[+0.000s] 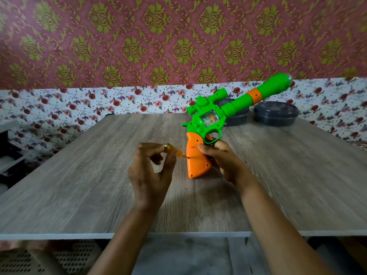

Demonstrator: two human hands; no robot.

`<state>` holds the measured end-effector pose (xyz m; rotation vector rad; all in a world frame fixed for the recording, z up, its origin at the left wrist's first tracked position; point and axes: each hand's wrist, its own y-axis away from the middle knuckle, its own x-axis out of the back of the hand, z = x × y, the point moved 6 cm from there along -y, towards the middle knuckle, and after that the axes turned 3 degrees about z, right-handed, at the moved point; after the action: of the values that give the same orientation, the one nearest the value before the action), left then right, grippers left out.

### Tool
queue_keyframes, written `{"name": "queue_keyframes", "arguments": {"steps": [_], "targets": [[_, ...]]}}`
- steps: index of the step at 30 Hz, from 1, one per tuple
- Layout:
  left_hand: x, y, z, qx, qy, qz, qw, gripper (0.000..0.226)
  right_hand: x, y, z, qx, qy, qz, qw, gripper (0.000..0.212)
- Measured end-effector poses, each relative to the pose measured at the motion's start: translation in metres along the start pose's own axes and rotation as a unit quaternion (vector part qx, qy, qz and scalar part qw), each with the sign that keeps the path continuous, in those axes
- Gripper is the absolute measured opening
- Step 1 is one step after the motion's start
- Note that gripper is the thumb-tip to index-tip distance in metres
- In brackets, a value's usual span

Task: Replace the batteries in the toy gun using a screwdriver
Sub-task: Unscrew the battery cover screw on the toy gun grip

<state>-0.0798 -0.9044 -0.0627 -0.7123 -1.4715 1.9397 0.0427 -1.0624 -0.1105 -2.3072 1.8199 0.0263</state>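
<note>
The green toy gun (222,110) with an orange grip stands butt-down on the wooden table (99,175), its barrel slanting up to the right. My right hand (222,161) grips the orange grip from the right, thumb on its face. My left hand (153,173) pinches a small screwdriver (174,150) with a yellow translucent handle. The screwdriver's tip touches the left edge of the orange grip. The blade is mostly hidden by my fingers.
Two dark round lidded containers (276,114) sit at the table's far right, one partly behind the gun's barrel. A floral-papered wall runs behind the table. A white perforated basket (29,259) lies below the near edge at left.
</note>
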Motion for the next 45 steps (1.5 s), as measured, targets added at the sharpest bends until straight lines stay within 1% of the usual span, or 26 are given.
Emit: {"name": "queue_keyframes", "arguments": {"steps": [3, 7, 9, 11, 13, 16, 18, 22, 25, 29, 31, 33, 39, 42, 45], "targets": [[-0.0003, 0.0006, -0.0008, -0.003, -0.013, -0.006, 1.000, 0.024, 0.0003, -0.0004, 0.0006, -0.001, 0.001, 0.000, 1.000, 0.024], [-0.0017, -0.0003, -0.0007, -0.016, 0.016, -0.009, 1.000, 0.018, -0.0004, -0.0006, -0.0003, 0.002, 0.002, -0.003, 1.000, 0.020], [-0.0023, 0.0008, -0.0007, -0.004, 0.037, -0.010, 0.999, 0.013, -0.0005, -0.0003, -0.0006, 0.000, 0.001, -0.004, 1.000, 0.018], [-0.0017, 0.0017, -0.0009, 0.005, 0.031, -0.007, 0.999, 0.010, -0.0001, -0.0005, 0.0002, -0.004, -0.001, 0.001, 1.000, 0.016], [-0.0002, 0.0014, -0.0010, 0.003, 0.018, -0.001, 1.000, 0.013, 0.0000, -0.0009, 0.0011, -0.003, -0.004, 0.003, 1.000, 0.016], [0.0026, -0.0005, 0.0003, 0.001, 0.003, 0.008, 1.000, 0.027, -0.0010, -0.0003, 0.0001, 0.002, -0.004, -0.002, 1.000, 0.018], [0.0017, -0.0011, 0.0006, -0.008, -0.007, 0.005, 1.000, 0.032, -0.0021, 0.0003, -0.0011, 0.007, -0.002, -0.010, 1.000, 0.020], [-0.0005, 0.0000, 0.0015, -0.039, 0.014, -0.004, 0.999, 0.023, -0.0028, -0.0002, -0.0009, 0.007, 0.003, -0.014, 1.000, 0.018], [-0.0008, 0.0022, 0.0034, -0.027, 0.043, -0.008, 0.999, 0.015, -0.0029, -0.0007, -0.0004, 0.007, 0.003, -0.015, 1.000, 0.018], [-0.0022, 0.0024, 0.0016, 0.012, 0.055, -0.012, 0.998, 0.022, -0.0012, -0.0011, 0.0018, 0.003, 0.000, -0.013, 1.000, 0.017], [-0.0021, 0.0013, 0.0027, 0.003, 0.044, -0.014, 0.999, 0.027, -0.0016, -0.0007, 0.0013, 0.003, -0.003, -0.016, 1.000, 0.018], [-0.0015, 0.0008, 0.0034, -0.014, 0.028, -0.019, 0.999, 0.025, -0.0017, -0.0010, 0.0015, 0.003, -0.007, -0.016, 1.000, 0.018], [0.0000, 0.0009, 0.0000, -0.012, 0.009, -0.008, 1.000, 0.028, -0.0006, -0.0007, 0.0017, 0.000, -0.006, -0.011, 1.000, 0.017], [-0.0024, 0.0028, -0.0012, -0.005, 0.007, -0.018, 1.000, 0.025, -0.0008, -0.0012, 0.0019, 0.005, -0.006, -0.016, 1.000, 0.018], [-0.0035, 0.0019, -0.0004, -0.017, 0.013, -0.025, 0.999, 0.018, -0.0001, -0.0017, 0.0026, 0.003, -0.011, -0.013, 1.000, 0.019]]}}
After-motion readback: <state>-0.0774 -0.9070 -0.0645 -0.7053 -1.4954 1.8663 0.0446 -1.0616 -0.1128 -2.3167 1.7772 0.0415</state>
